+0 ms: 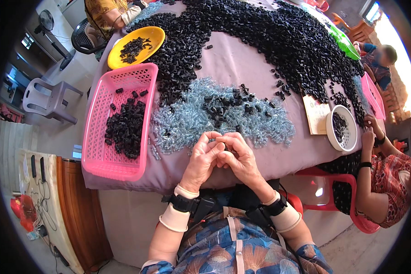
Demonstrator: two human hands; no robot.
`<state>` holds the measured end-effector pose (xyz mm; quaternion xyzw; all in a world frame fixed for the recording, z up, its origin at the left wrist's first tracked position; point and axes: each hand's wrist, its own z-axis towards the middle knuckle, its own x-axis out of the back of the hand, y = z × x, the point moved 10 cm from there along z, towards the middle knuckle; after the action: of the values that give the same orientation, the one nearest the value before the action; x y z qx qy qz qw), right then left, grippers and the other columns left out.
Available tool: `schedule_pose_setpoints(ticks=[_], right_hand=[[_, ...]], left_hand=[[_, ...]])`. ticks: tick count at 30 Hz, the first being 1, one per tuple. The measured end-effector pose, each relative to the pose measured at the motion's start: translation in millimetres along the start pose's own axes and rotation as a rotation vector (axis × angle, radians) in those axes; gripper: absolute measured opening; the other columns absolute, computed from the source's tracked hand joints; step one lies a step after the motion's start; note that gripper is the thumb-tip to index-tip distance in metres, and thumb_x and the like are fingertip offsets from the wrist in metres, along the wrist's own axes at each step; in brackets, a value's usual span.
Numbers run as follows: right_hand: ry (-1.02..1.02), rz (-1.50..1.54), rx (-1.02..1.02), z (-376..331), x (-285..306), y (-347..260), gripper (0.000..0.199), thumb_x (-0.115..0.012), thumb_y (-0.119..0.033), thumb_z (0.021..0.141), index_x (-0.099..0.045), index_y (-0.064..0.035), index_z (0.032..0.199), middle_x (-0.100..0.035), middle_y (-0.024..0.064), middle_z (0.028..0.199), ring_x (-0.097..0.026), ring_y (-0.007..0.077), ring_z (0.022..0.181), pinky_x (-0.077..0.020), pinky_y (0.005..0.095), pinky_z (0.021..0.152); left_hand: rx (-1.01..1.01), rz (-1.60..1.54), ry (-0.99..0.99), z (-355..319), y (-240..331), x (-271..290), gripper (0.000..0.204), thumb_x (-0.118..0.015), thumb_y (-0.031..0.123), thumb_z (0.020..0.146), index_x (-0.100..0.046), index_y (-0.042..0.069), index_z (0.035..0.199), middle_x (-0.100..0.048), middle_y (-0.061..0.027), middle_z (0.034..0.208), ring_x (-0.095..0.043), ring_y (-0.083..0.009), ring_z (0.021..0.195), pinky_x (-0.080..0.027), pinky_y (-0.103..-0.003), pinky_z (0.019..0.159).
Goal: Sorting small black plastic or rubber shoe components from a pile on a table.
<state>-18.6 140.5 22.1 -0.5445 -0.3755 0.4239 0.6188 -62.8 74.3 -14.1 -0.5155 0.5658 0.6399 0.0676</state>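
Observation:
My left hand (pixel 202 160) and my right hand (pixel 238 160) meet at the table's front edge, fingertips and thumbs pinched together. Between them is a small piece, mostly hidden by the fingers; its kind does not show. Just beyond my hands spreads a pile of clear bluish coiled plastic pieces (pixel 182 121), with several small black plastic parts (pixel 217 109) lying on top. To the left, a pink perforated basket (pixel 90 132) holds a heap of similar black parts (pixel 128 128).
A large heap of black parts (pixel 269 34) covers the far table. A yellow plate (pixel 157 39) stands far left. At right are a white basket (pixel 351 142), a booklet (pixel 316 116) and a person's hands (pixel 372 128). Other people sit around the cloth-covered table (pixel 223 59).

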Motion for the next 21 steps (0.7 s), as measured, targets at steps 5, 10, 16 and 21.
schedule_pose_setpoints(ticks=[5, 10, 16, 21], right_hand=[[0.092, 0.135, -0.003, -9, 12, -1, 0.015, -0.062, -0.002, 0.083, -0.058, -0.0010, 0.098, -0.049, 0.0066, 0.100, -0.053, 0.0081, 0.065, -0.0458, 0.0197, 0.053], [0.328, -0.257, 0.005, -18, 64, -6, 0.006, -0.060, 0.003, 0.081, -0.057, -0.0009, 0.085, -0.054, 0.0042, 0.083, -0.051, 0.0076, 0.056, -0.0407, 0.0215, 0.047], [0.245, -0.574, 0.144, -14, 50, -23, 0.009, -0.060, 0.002, 0.078, -0.058, -0.0044, 0.084, -0.054, 0.0080, 0.079, -0.056, 0.0207, 0.064, -0.0453, 0.0308, 0.057], [0.210, -0.804, 0.261, -7, 37, -32, 0.009, -0.059, -0.003, 0.079, -0.057, -0.0065, 0.087, -0.053, 0.0100, 0.085, -0.058, 0.0302, 0.073, -0.0472, 0.0378, 0.061]], left_hand=[[-0.056, 0.066, 0.014, -4, 4, 8, 0.025, -0.055, 0.004, 0.089, -0.044, 0.007, 0.110, -0.058, -0.0040, 0.082, -0.049, -0.0067, 0.060, -0.039, -0.019, 0.051], [-0.167, 0.111, 0.058, -19, 36, -1, 0.021, -0.059, 0.007, 0.087, -0.051, 0.007, 0.106, -0.058, -0.0026, 0.081, -0.052, -0.0066, 0.060, -0.038, -0.017, 0.048], [-0.649, 0.472, 0.456, -72, 162, 12, 0.015, -0.058, 0.008, 0.089, -0.054, 0.006, 0.103, -0.056, -0.0013, 0.074, -0.048, -0.0039, 0.051, -0.033, -0.016, 0.040], [-0.730, 0.671, 0.792, -102, 211, 38, 0.026, -0.058, 0.016, 0.090, -0.049, 0.005, 0.112, -0.052, 0.0004, 0.070, -0.042, -0.0024, 0.049, -0.030, -0.016, 0.039]])
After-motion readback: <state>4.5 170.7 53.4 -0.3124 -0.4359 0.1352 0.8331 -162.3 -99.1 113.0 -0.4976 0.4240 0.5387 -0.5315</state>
